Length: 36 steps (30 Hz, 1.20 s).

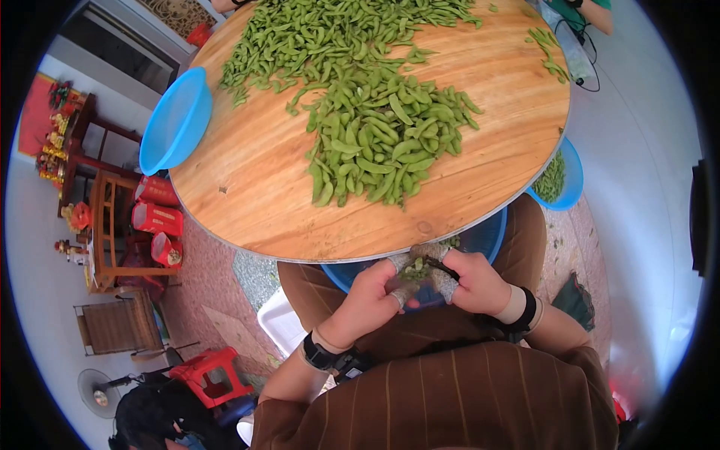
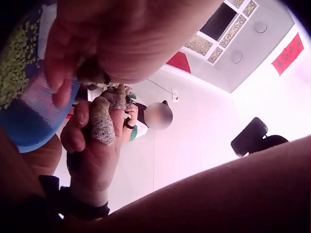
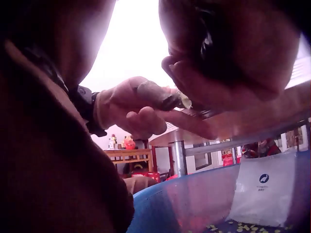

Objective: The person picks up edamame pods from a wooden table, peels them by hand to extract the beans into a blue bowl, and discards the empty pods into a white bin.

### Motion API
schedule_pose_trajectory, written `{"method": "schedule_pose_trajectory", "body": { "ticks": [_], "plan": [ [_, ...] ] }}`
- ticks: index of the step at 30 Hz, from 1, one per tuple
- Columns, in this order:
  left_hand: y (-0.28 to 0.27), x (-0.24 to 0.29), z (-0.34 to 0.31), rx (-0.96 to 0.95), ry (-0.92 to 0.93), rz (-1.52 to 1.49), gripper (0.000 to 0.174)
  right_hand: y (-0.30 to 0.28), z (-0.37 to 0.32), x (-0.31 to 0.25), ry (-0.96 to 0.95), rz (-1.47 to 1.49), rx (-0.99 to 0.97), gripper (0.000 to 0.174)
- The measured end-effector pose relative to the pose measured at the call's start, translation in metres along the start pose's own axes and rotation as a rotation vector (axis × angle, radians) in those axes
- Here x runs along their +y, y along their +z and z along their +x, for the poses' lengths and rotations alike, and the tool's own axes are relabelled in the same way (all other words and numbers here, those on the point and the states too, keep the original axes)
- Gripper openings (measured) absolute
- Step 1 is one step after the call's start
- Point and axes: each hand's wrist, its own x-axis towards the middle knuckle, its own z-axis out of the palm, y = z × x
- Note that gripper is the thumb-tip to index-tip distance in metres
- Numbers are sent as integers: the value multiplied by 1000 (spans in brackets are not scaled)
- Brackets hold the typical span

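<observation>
At the near edge of the table, my left hand (image 1: 369,289) and right hand (image 1: 480,283) meet, fingertips close together. Grey-white wraps cover some fingers and thumbs. Between them show green edamame pods (image 1: 415,268), pinched by the left fingers; a bit of green pod (image 3: 186,101) pokes out at their tips in the right wrist view. The right fingers are curled round something dark, perhaps a pod, mostly hidden. Below both hands stands a blue basin (image 1: 491,234), with loose shelled beans (image 2: 14,73) visible in the left wrist view.
A round wooden table (image 1: 255,217) bears a large heap of edamame pods (image 1: 375,142). A blue bowl (image 1: 176,120) leans at its left edge; another blue bowl (image 1: 576,176) with green contents stands at the right. A white bag (image 3: 265,189) hangs inside the basin. Other people sit across the table.
</observation>
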Motion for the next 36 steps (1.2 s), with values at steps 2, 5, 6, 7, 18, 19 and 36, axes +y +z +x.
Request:
{"method": "schedule_pose_trajectory", "body": {
  "ticks": [2, 5, 6, 7, 18, 19, 36],
  "plan": [
    [-3, -4, 0, 9, 2, 23, 27, 0, 0, -1, 49, -3, -38, 40],
    [-9, -8, -1, 35, 75, 81, 24, 0, 1, -4, -6, -29, -26, 38],
    [-12, -11, -4, 54, 125, 114, 23, -1, 2, -8, 22, -73, 40, 37],
    [-17, -12, -8, 81, 116, 162, 23, -4, 3, -13, 52, -116, 105, 36],
    [-100, -70, -110, 980, -34, 1379, 38, -54, 81, -56, -72, -495, 297, 19],
    [-98, -60, -110, 965, -95, 1196, 41, -50, 90, -56, -75, -498, 295, 19],
    [-8, 41, 29, 46, 115, -363, 17, -17, 37, -51, -491, -810, 266, 39]
  ]
}}
